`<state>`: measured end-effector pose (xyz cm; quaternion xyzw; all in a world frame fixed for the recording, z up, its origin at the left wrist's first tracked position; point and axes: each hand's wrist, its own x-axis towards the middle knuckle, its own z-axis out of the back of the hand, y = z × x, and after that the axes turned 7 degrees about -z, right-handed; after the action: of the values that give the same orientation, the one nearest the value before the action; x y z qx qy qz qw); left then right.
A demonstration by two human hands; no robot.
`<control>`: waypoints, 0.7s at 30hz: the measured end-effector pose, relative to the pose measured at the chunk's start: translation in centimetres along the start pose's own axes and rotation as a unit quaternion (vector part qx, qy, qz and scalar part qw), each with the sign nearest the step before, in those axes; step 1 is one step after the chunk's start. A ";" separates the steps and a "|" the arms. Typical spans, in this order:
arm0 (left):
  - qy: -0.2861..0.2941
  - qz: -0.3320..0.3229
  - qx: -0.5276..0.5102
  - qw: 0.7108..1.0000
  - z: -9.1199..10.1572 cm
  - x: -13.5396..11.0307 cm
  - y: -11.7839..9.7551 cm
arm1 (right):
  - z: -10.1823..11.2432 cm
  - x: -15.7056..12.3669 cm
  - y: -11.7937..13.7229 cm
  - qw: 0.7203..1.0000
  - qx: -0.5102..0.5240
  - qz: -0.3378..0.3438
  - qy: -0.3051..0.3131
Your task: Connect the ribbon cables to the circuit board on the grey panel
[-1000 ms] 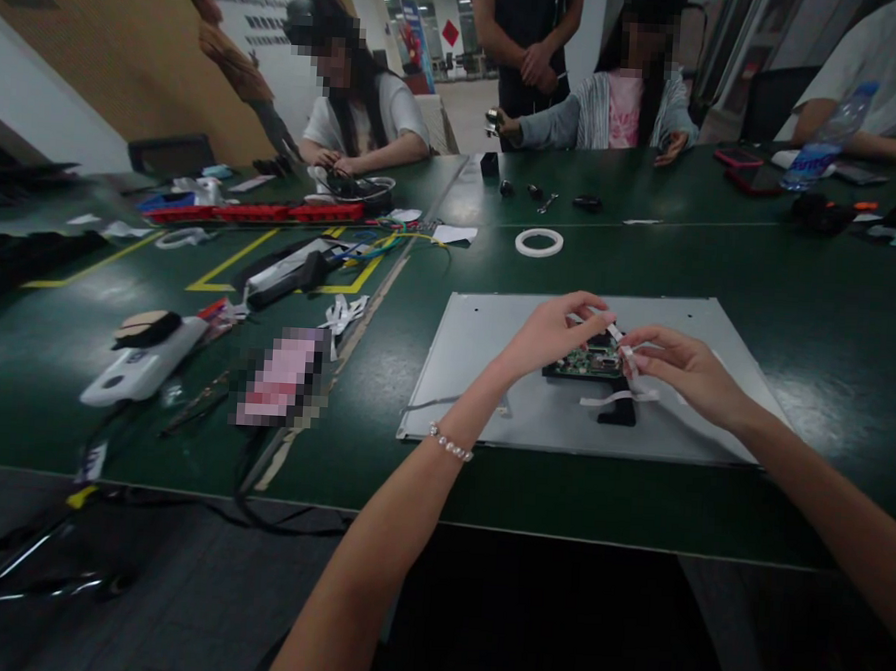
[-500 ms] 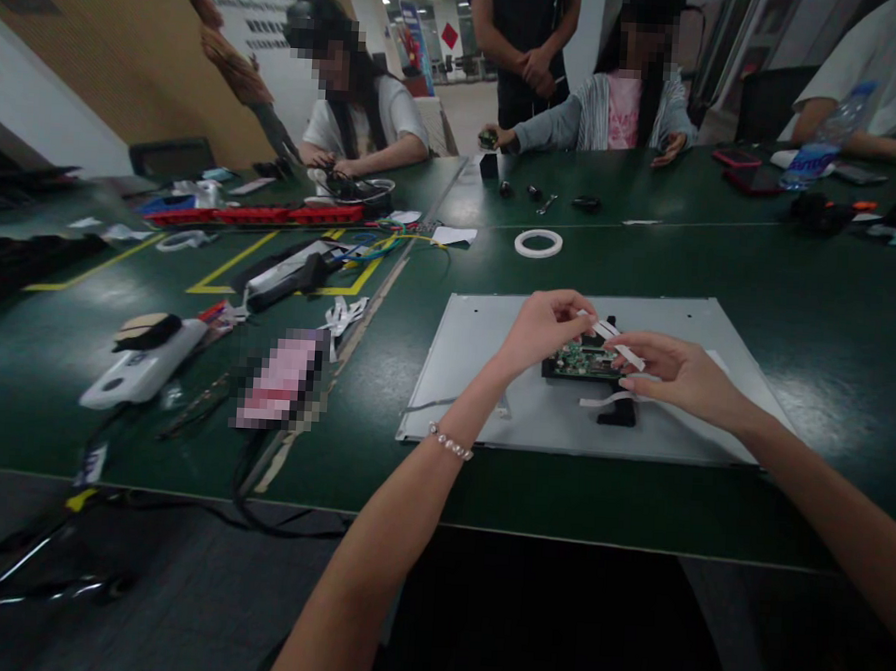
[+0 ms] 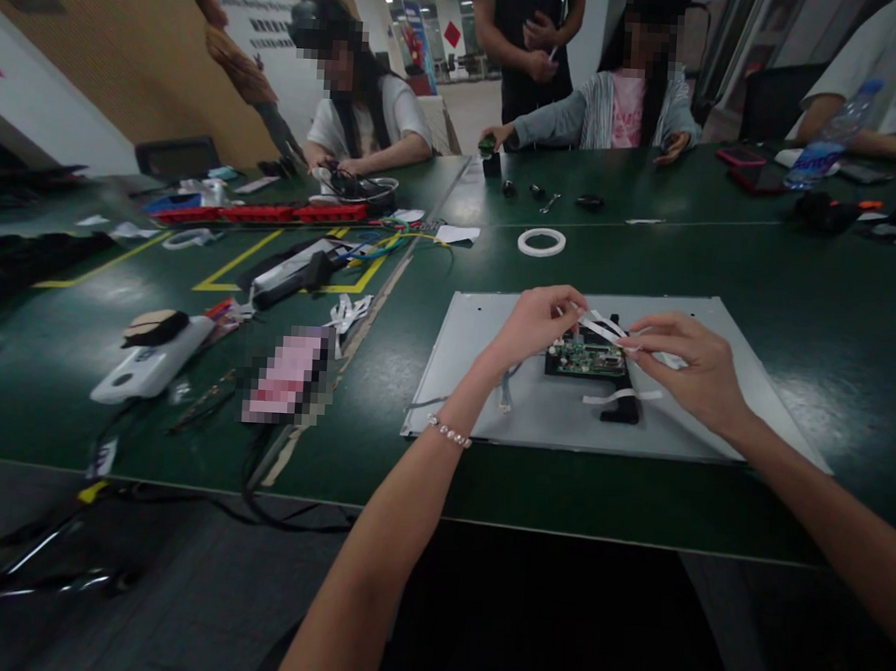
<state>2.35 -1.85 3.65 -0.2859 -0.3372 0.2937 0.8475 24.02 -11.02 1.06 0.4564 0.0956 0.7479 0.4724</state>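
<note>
- Change: right hand (image 3: pixel 687 370) sits a little higher than half a second ago; the held white strip (image 3: pixel 603 327), whose lower right end poked past the fingers, now runs flatter between both hands.
- Meaning, as judged: strip is being straightened or handled over the board; not laid down yet.
- Left hand (image 3: pixel 543 325): fingers pinch the strip's left end. Right hand: fingertips pinch toward its other end; a white bit shows below them, possibly its tail.
- Strip's place: right of centre, above the upper edge of the circuit board (image 3: pixel 586 359). One strip doubled or two together: cannot tell.
- Right hand's shift uncovers the right end of the lower strip (image 3: pixel 601 399), lying across the black bracket (image 3: pixel 620 413).
- Count, work area: one grey panel (image 3: pixel 548 427) on the table (image 3: pixel 381 462), one board, one bracket, one lower strip, one grey cable (image 3: pixel 506 391) left of the board.
- Count, beyond: one tape roll (image 3: pixel 541 242) at upper centre; one wrench (image 3: pixel 550 203) among three small dark pieces; one bottle (image 3: pixel 819 153), upper right.
</note>
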 end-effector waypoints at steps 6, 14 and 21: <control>0.043 -0.018 0.056 0.997 1.8 -0.5 0.5 | -1.4 0.5 1.0 0.997 0.016 0.076 0.014; 0.078 -0.006 0.160 0.984 3.8 -2.6 3.1 | -4.8 2.3 2.7 0.988 -0.075 0.103 0.091; 0.109 -0.003 0.301 0.947 4.3 -3.9 5.2 | -8.3 2.3 4.3 0.969 -0.140 0.130 0.154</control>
<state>-4.81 0.14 1.15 -0.0470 -0.1396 0.3463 0.9265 14.65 -9.12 0.17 0.2733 0.0017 0.8702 0.4100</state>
